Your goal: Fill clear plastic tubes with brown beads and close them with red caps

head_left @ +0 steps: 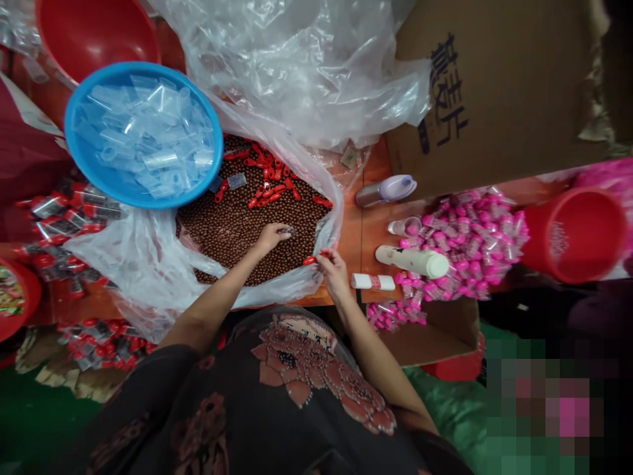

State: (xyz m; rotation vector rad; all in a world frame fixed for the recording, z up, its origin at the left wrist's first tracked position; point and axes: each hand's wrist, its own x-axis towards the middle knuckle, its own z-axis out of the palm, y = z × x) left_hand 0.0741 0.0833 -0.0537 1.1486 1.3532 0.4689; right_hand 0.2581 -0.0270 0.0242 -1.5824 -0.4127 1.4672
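My left hand [271, 239] is closed over the brown beads [237, 244], its fingertips round a small clear plastic container [285, 231] that is mostly hidden. By the right rim of the bead-filled plastic bag [291, 284], my right hand [335, 272] pinches a glossy red plastic cap piece [310, 260]. More red cap pieces [271, 192] lie loose on the far side of the beads. A clear container [237, 181] rests there too, left of the red pieces.
A blue basin [74, 132] of clear plastic containers overlaps the beads at upper left. Filled red-capped containers [54, 227] are heaped at left, pink-capped ones [459, 244] at right. A white bottle [413, 261], a lilac-lidded bottle [388, 191] and a cardboard box [504, 86] stand at right.
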